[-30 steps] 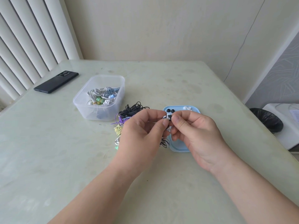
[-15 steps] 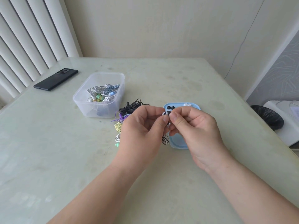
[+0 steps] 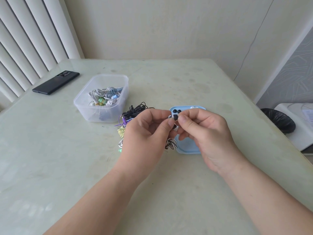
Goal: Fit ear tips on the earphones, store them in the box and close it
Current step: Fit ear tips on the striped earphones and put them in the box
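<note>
Hands have barely shifted over the last second: both are still raised together above the middle of the tabletop (image 3: 50,158), slightly nearer its right edge. What is new is small. The thumbs have eased apart and a black ear tip (image 3: 175,117) now shows between them, where half a second ago they nearly covered it. The left hand (image 3: 145,134), fingers curled, pinches an earphone (image 3: 170,116). Its striped cord (image 3: 171,145) hangs coiled below. The right hand (image 3: 210,133) pinches the ear tip against it with thumb and forefinger. To my eye the tip is still being worked on, so this pair is not ready for storing.

The clear box (image 3: 84,109) stands open toward the far left corner and already holds several earphones. Its blue lid (image 3: 188,148) lies face up under the right hand, with spare tips (image 3: 176,111) at its far edge. A pile of earphones (image 3: 135,111) waits between box and lid.

Whether the tip is fully seated is hidden by the fingertips. The hands cover much of the pile and lid, so I cannot count what remains.
</note>
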`<act>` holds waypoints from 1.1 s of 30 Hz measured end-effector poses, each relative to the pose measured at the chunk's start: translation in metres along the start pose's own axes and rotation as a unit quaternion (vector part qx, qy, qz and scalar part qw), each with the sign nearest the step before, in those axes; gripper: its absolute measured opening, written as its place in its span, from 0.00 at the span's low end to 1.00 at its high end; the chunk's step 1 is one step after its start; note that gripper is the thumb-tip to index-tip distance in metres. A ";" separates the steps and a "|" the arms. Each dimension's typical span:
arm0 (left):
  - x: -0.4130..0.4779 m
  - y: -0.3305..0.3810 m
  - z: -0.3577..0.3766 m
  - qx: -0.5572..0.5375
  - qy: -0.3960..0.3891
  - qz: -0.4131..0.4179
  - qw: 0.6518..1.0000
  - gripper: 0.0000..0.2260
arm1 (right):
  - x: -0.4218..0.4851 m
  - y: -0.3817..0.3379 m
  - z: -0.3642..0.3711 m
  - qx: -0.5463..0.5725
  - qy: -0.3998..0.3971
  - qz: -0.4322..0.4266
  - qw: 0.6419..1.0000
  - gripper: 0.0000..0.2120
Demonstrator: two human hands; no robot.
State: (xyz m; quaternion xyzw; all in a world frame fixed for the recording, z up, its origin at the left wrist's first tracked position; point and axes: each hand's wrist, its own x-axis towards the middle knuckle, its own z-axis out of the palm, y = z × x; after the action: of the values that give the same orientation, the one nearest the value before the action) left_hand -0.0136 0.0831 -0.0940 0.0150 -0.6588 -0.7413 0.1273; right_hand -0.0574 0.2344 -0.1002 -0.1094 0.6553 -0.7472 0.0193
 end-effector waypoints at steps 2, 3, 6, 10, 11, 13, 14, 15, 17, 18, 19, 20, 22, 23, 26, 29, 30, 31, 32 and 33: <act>0.001 -0.001 0.000 -0.005 0.005 -0.008 1.000 0.03 | 0.000 -0.003 -0.002 -0.022 0.004 -0.018 1.000 0.01; 0.001 -0.001 0.000 -0.010 0.005 -0.011 1.000 0.03 | 0.000 -0.003 -0.002 -0.034 0.004 -0.028 0.999 0.02; 0.001 0.000 -0.001 -0.028 0.001 -0.019 0.999 0.03 | -0.001 -0.005 -0.002 -0.046 -0.007 -0.035 0.998 0.02; 0.002 0.000 -0.001 -0.039 -0.007 -0.019 0.999 0.02 | -0.001 -0.007 0.000 -0.028 -0.026 -0.021 0.999 0.01; 0.002 0.000 -0.001 -0.038 -0.009 -0.018 0.999 0.02 | -0.001 -0.007 0.000 -0.029 -0.028 -0.021 0.999 0.01; 0.002 0.000 -0.002 -0.038 -0.015 -0.019 0.999 0.01 | -0.001 -0.006 0.001 -0.033 -0.026 -0.021 0.999 0.03; 0.002 0.000 -0.002 -0.040 -0.018 -0.019 0.999 0.01 | -0.002 -0.006 0.002 -0.034 -0.023 -0.019 0.999 0.04; 0.001 0.000 -0.003 -0.043 -0.023 -0.019 0.999 0.01 | -0.002 -0.006 0.002 -0.033 -0.021 -0.018 0.999 0.04; 0.001 0.001 -0.004 -0.046 -0.031 -0.016 0.998 0.01 | -0.002 -0.006 0.003 -0.035 -0.020 -0.018 0.999 0.04; 0.001 0.001 -0.004 -0.044 -0.033 -0.013 0.998 0.02 | -0.002 -0.007 0.003 -0.038 -0.022 -0.019 0.999 0.05; 0.001 0.002 -0.003 -0.043 -0.034 -0.011 0.998 0.02 | -0.002 -0.007 0.003 -0.042 -0.025 -0.020 0.999 0.05; 0.000 0.002 -0.003 -0.043 -0.033 -0.009 0.998 0.02 | -0.002 -0.007 0.003 -0.046 -0.030 -0.022 0.998 0.05; -0.001 0.002 -0.002 -0.046 -0.028 -0.007 0.998 0.02 | -0.003 -0.007 0.004 -0.049 -0.038 -0.027 0.998 0.05; -0.001 0.002 -0.001 -0.049 -0.026 -0.007 0.998 0.02 | -0.004 -0.007 0.005 -0.046 -0.037 -0.028 0.998 0.05; -0.001 0.001 -0.001 -0.053 -0.027 -0.008 0.998 0.01 | -0.005 -0.007 0.007 -0.018 -0.014 -0.027 0.999 0.04; 0.000 0.001 -0.001 -0.051 -0.032 -0.007 0.998 0.02 | -0.006 -0.007 0.009 0.023 0.001 -0.011 1.000 0.03; 0.000 0.001 -0.001 -0.050 -0.033 -0.007 0.998 0.02 | -0.006 -0.008 0.009 0.036 -0.001 -0.002 0.999 0.04; 0.000 0.001 -0.001 -0.048 -0.034 -0.007 0.998 0.02 | -0.006 -0.008 0.009 0.048 -0.005 0.007 0.999 0.04; 0.000 0.001 -0.001 -0.044 -0.035 -0.008 0.998 0.02 | -0.006 -0.009 0.009 0.055 -0.010 0.013 0.998 0.05; 0.000 0.001 -0.001 -0.041 -0.035 -0.007 0.999 0.02 | -0.006 -0.009 0.008 0.058 -0.014 0.016 0.998 0.05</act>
State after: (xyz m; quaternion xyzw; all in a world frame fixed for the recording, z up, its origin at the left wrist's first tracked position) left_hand -0.0129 0.0820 -0.0933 -0.0113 -0.6317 -0.7688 0.0991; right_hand -0.0490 0.2286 -0.0911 -0.1079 0.6121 -0.7819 0.0473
